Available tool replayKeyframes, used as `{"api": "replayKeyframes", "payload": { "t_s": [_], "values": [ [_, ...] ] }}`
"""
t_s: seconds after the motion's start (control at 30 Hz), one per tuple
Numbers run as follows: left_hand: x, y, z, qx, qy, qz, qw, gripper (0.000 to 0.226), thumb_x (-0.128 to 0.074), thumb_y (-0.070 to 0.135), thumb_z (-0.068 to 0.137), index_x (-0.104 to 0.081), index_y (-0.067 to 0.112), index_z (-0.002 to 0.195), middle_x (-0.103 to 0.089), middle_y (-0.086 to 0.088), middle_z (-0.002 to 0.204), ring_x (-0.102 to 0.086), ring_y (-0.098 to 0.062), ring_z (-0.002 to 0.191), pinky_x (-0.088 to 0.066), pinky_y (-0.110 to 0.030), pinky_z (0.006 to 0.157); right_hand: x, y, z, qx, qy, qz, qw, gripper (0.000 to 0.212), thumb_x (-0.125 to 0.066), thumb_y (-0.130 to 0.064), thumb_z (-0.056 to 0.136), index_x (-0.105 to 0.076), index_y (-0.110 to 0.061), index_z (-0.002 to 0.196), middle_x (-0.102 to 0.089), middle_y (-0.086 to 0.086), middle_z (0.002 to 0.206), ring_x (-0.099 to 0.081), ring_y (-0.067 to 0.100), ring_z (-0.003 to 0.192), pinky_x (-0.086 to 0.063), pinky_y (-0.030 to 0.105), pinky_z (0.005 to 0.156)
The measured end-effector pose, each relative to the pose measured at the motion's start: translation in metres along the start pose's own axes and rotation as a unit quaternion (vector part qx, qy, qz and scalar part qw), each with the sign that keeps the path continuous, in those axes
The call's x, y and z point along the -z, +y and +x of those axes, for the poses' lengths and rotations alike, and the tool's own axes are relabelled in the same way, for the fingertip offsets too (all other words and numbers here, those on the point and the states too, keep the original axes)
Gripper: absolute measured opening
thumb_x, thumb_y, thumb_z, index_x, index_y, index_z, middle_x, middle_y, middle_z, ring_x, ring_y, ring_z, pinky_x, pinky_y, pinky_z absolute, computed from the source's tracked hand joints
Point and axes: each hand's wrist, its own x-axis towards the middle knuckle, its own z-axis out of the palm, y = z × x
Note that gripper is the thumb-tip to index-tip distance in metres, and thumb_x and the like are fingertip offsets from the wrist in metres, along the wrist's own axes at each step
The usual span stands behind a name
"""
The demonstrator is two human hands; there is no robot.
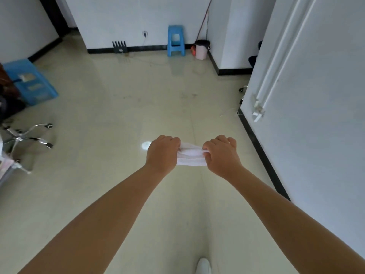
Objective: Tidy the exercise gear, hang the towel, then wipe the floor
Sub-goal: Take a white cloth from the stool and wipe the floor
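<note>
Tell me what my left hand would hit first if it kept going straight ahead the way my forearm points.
Probably nothing close. The left hand, gripping the white towel, points over bare floor toward the far wall, roughly at the blue stool, though depth is hard to judge.

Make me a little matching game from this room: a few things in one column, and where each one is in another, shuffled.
Things:
1. towel
2. small stool
3. pink bin
4. chair base

Places:
A. on the floor at the left edge
B. against the far wall, left of the bin
C. in the far corner, under a leaning mop handle
D. stretched between the left hand and right hand

Pairs: 1-D, 2-B, 3-C, 4-A
</note>
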Motion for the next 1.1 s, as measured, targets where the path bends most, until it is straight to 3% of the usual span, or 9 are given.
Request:
{"api": "replayKeyframes", "payload": {
  "t_s": [0.1, 0.17, 0.43, 0.53, 0.63, 0.87, 0.93, 1.0, 1.1],
  "values": [
    [-0.01, -0.014, 0.075, 0.047, -0.001, -0.007, 0.999, 0.02, -0.05, -0.003, 0.083, -0.065, 0.004, 0.095, -0.067, -0.012, 0.09, -0.057, -0.032, 0.091, -0.042, -0.034, 0.068, 0.003, 0.024, 0.079, 0.009, -0.005, 0.001, 1.0, 0.028, -0.042, -0.02, 0.093, -0.057, -0.019, 0.117, -0.062, -0.004, 0.114, -0.042, 0.018, 0.119, -0.022, 0.032, 0.103],
    [-0.017, -0.029, 0.121, 0.063, -0.021, 0.011, 0.998, 0.025, -0.044, 0.003, 0.088, -0.061, 0.008, 0.105, -0.065, -0.008, 0.101, -0.054, -0.027, 0.1, -0.041, -0.032, 0.075, 0.003, 0.036, 0.131, 0.019, -0.014, -0.002, 1.0, 0.028, -0.042, -0.021, 0.093, -0.057, -0.019, 0.117, -0.062, -0.004, 0.115, -0.042, 0.018, 0.119, -0.022, 0.032, 0.102],
    [-0.069, -0.126, 0.319, 0.09, -0.009, 0.002, 0.996, 0.023, -0.045, 0.005, 0.089, -0.061, 0.009, 0.105, -0.065, -0.007, 0.102, -0.053, -0.027, 0.101, -0.034, -0.027, 0.07, -0.021, 0.072, 0.36, 0.041, -0.012, -0.034, 0.999, 0.028, -0.042, -0.02, 0.093, -0.057, -0.018, 0.116, -0.061, -0.003, 0.115, -0.042, 0.018, 0.121, -0.014, 0.036, 0.108],
    [-0.085, -0.166, 0.4, 0.06, -0.001, 0.004, 0.998, 0.014, -0.059, 0.0, 0.078, -0.066, 0.006, 0.089, -0.068, -0.01, 0.084, -0.061, -0.03, 0.087, -0.041, -0.03, 0.063, -0.03, 0.084, 0.451, 0.039, -0.019, -0.042, 0.998, 0.029, -0.042, -0.021, 0.093, -0.057, -0.018, 0.117, -0.061, -0.003, 0.117, -0.042, 0.018, 0.121, -0.015, 0.037, 0.108],
    [-0.091, -0.2, 0.478, 0.016, -0.004, 0.048, 0.999, 0.029, -0.081, -0.004, 0.038, -0.061, 0.011, 0.053, -0.058, -0.002, 0.046, -0.058, -0.024, 0.044, -0.038, -0.021, 0.036, -0.034, 0.096, 0.536, 0.033, -0.016, -0.03, 0.999, 0.028, -0.043, -0.02, 0.093, -0.059, -0.017, 0.115, -0.062, -0.002, 0.117, -0.043, 0.019, 0.121, -0.01, 0.039, 0.11],
    [-0.133, -0.26, 0.674, 0.018, -0.009, 0.038, 0.999, 0.034, -0.083, -0.004, 0.033, -0.059, 0.014, 0.05, -0.054, 0.001, 0.041, -0.055, -0.02, 0.04, -0.028, -0.02, 0.034, -0.04, 0.153, 0.731, 0.026, -0.004, -0.02, 0.999, 0.027, -0.043, -0.019, 0.092, -0.06, -0.014, 0.112, -0.063, 0.0, 0.114, -0.044, 0.019, 0.12, -0.011, 0.039, 0.111],
    [-0.15, -0.276, 0.731, 0.019, -0.026, 0.022, 0.999, 0.022, -0.078, -0.005, 0.053, -0.065, 0.009, 0.063, -0.063, -0.005, 0.056, -0.062, -0.028, 0.056, -0.041, -0.027, 0.043, -0.047, 0.175, 0.792, 0.037, 0.0, -0.023, 0.999, 0.027, -0.043, -0.019, 0.093, -0.059, -0.015, 0.113, -0.062, 0.0, 0.115, -0.044, 0.019, 0.12, -0.011, 0.039, 0.111],
    [-0.168, -0.292, 0.792, 0.055, -0.022, 0.017, 0.998, 0.014, -0.059, -0.001, 0.08, -0.067, 0.006, 0.09, -0.069, -0.011, 0.085, -0.061, -0.031, 0.087, -0.045, -0.032, 0.064, -0.054, 0.197, 0.854, 0.051, 0.009, -0.023, 0.998, 0.026, -0.043, -0.019, 0.092, -0.06, -0.015, 0.112, -0.063, 0.0, 0.113, -0.045, 0.019, 0.119, -0.013, 0.038, 0.11],
    [-0.189, -0.315, 0.881, 0.07, -0.031, 0.024, 0.997, 0.022, -0.047, 0.005, 0.089, -0.063, 0.009, 0.104, -0.067, -0.007, 0.1, -0.056, -0.026, 0.101, -0.043, -0.031, 0.074, -0.065, 0.227, 0.942, 0.063, 0.013, 0.005, 0.998, 0.024, -0.049, -0.015, 0.089, -0.064, -0.011, 0.106, -0.066, 0.005, 0.105, -0.051, 0.025, 0.111, -0.024, 0.039, 0.103]
  ]
}}
